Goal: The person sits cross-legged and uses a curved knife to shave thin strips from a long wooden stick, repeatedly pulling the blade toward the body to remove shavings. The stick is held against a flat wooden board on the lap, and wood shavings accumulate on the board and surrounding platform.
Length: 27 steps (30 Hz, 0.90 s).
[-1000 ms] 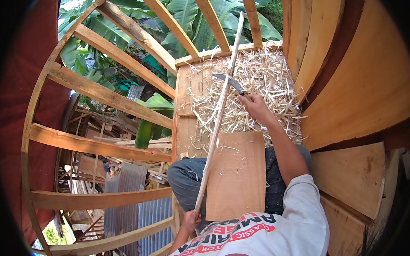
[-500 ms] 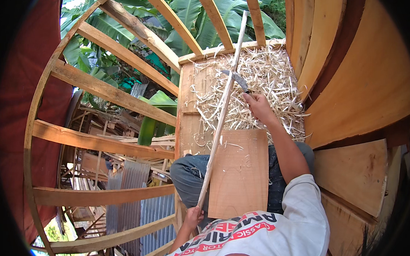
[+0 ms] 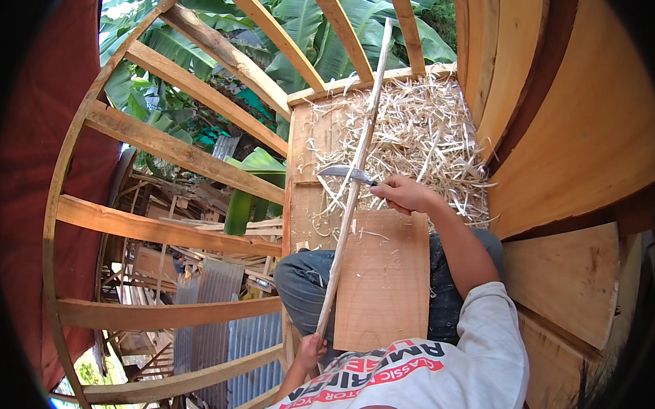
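L hand (image 3: 309, 348) grips near end of long stick (image 3: 351, 198) over lap board (image 3: 384, 278); R hand (image 3: 403, 194) clamped on curved knife (image 3: 345, 173) across stick mid-length; best w/ shallow blade angle, strokes away from body, stick steady.

Open-air woodworking shed: plank frame (image 3: 172, 150), shavings (image 3: 423, 143).

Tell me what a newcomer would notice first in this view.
First comes the long pale stick, running from the left hand near the lower edge up toward the leaves at the top. The right hand holds a curved knife whose blade lies across the stick at mid-frame, above a flat wooden board on the person's lap. Behind them, pale shavings cover the plank floor.
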{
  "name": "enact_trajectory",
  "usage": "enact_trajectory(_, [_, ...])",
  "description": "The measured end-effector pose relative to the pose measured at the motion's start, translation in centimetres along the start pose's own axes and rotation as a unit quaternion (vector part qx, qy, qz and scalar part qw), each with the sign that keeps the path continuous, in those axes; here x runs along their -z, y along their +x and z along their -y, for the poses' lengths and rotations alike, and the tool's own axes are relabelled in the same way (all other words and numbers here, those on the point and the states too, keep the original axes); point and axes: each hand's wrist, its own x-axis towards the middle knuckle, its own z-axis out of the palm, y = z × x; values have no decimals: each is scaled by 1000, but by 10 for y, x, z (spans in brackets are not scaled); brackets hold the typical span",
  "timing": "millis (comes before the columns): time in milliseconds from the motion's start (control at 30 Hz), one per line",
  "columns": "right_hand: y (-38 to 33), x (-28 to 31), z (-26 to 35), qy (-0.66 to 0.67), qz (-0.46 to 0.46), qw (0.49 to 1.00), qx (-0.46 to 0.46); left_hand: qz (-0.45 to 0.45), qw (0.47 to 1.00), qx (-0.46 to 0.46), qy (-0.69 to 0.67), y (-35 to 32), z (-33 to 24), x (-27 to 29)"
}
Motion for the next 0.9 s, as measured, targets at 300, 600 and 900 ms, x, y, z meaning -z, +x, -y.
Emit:
enact_trajectory(300, [15,24,1,105,-307,941,95,5,998,-33,54,1,-25,-12])
enact_trajectory(600, [10,11,-7,112,-304,941,100,-3,999,-14,47,0,-19,-8])
enact_trajectory(900, [8,-4,6,59,-150,984,78,9,1000,1,9,0,3,6])
